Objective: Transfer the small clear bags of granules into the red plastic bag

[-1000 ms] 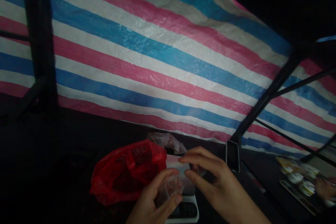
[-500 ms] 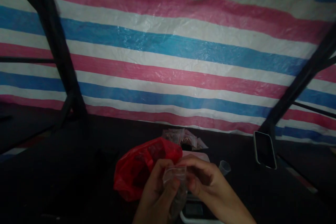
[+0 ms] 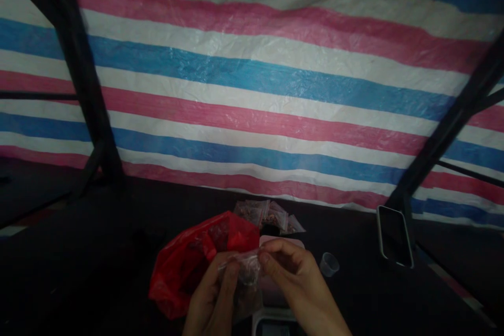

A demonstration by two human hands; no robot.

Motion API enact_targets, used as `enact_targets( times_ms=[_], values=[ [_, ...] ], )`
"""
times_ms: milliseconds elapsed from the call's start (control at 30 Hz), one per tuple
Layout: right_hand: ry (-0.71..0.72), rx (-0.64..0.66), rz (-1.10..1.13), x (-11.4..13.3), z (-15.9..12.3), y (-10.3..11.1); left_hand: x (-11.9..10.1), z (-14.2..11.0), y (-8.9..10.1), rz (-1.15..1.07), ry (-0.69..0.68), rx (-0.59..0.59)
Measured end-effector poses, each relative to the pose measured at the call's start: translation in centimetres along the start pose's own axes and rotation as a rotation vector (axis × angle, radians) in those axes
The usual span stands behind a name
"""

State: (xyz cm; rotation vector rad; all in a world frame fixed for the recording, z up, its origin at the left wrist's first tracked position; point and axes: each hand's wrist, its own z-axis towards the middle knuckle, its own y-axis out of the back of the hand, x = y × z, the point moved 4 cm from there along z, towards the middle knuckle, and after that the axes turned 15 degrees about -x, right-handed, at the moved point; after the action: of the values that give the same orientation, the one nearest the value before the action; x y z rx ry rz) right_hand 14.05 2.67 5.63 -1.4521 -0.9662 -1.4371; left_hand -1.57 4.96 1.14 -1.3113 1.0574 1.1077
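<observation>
Both hands meet low in the middle of the view over a dark table. My left hand (image 3: 210,296) and my right hand (image 3: 297,286) pinch the top edge of a small clear plastic bag (image 3: 246,275) held between them, with something dark inside. A crumpled red plastic bag (image 3: 189,262) lies just left of my hands. Under the hands sits a small white scale (image 3: 275,320), mostly hidden.
Several small filled clear bags (image 3: 270,215) lie behind the red bag. A small clear cup (image 3: 328,264) stands right of my hands. A phone (image 3: 395,242) leans against a black frame post. A pink, white and blue striped tarp (image 3: 252,89) forms the back wall.
The view swung to face the tarp squarely. My hands came together on the small clear bag, which my left hand alone held a second ago, and raised it.
</observation>
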Motion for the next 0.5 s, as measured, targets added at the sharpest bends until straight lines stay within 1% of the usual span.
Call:
enact_targets(
  times_ms=[100,233,367,500],
  values=[
    [0.023,-0.004,-0.005,-0.4,0.1,-0.2,0.2,0.2,0.0,0.011,0.006,0.018],
    [0.108,-0.024,-0.032,-0.6,0.1,-0.6,0.5,0.7,0.1,0.023,-0.024,-0.019],
    [0.274,-0.038,-0.069,0.2,-0.2,-1.2,0.6,1.0,-0.2,0.01,-0.121,0.008],
    [0.411,-0.13,-0.12,1.3,-0.5,-1.5,0.7,0.8,-0.1,0.026,-0.193,-0.037]
  ],
)
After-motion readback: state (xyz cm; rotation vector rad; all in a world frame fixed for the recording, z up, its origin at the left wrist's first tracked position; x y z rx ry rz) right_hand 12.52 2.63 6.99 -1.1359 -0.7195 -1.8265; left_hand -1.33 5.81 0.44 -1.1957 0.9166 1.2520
